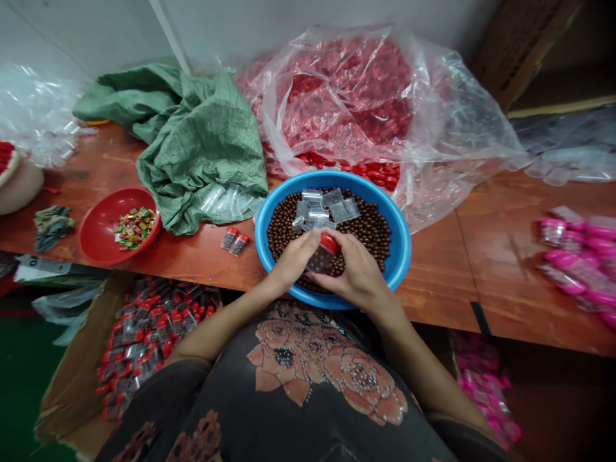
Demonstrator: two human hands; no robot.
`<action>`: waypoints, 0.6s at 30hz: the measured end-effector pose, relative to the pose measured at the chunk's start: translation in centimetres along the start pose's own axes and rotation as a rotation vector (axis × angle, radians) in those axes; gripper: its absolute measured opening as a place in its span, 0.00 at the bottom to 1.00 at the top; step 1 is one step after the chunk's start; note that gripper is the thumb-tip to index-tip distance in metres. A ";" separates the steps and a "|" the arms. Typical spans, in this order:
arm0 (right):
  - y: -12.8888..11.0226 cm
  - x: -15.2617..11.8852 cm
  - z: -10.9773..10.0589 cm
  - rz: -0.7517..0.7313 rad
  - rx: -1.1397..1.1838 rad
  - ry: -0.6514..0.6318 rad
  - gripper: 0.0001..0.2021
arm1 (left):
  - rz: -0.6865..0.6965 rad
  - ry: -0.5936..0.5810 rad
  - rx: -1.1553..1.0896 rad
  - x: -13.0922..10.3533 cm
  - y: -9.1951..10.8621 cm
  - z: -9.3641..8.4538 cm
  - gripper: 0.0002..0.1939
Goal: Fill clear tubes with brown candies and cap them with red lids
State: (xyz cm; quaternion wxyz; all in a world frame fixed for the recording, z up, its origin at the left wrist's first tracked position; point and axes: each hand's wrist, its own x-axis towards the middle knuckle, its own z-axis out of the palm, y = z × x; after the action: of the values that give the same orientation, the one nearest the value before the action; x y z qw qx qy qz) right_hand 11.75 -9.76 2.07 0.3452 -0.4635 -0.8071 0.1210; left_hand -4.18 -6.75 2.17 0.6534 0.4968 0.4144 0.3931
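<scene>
Over the near part of a blue basin [403, 247], both hands hold a small clear jar [319, 260] with a red cap and dark contents. My left hand [294, 258] is closed with its fingertips at the jar's cap. On the other side, my right hand [359, 269] curls its thumb and fingers around the jar. Small brown balls [282, 226] fill much of the basin, and several empty clear containers [315, 208] lie on top of them. Two filled red-capped jars [235, 242] lie on the table left of the basin.
Behind the basin sits a large clear bag [346, 96] of red caps. A green woven sack [206, 141] and a red bowl [91, 237] of wrapped sweets are at left. Pink-capped containers [577, 256] lie at right. Below the table's edge, a cardboard box [79, 366] holds red-capped jars.
</scene>
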 end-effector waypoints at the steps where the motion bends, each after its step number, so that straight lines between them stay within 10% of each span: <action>1: -0.1 0.0 0.0 0.000 0.011 -0.011 0.37 | -0.063 -0.023 -0.029 0.2 0.2 -0.1 0.29; 5: -0.3 0.0 0.3 -0.028 -0.040 -0.030 0.37 | -0.249 -0.102 -0.041 0.4 0.7 0.0 0.33; 18: -0.2 0.8 0.4 -0.261 -0.445 0.029 0.24 | -0.101 0.098 0.008 -1.3 -0.2 1.1 0.24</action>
State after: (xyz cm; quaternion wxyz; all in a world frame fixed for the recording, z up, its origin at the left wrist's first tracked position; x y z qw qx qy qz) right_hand 11.04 -9.16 2.26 0.2591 -0.4215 -0.8618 -0.1119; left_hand -3.56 -8.39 2.34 0.6493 0.4582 0.4719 0.3818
